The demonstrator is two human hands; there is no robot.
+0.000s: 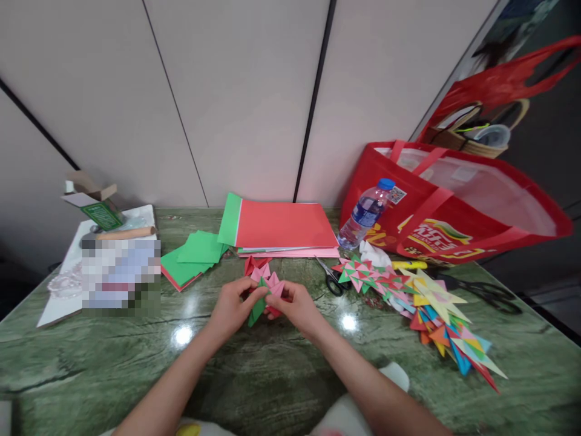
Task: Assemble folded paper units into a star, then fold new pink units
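We hold the folded paper (273, 283) between our left hand (233, 306) and right hand (297, 306), both pinched closely onto it and equally near, its green flap (255, 313) slanting leftward toward us over the desk (113, 363).

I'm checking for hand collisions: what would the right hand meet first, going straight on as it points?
The right hand would first press into the folded paper it holds, then probably the left hand just beyond; depth there is unclear.
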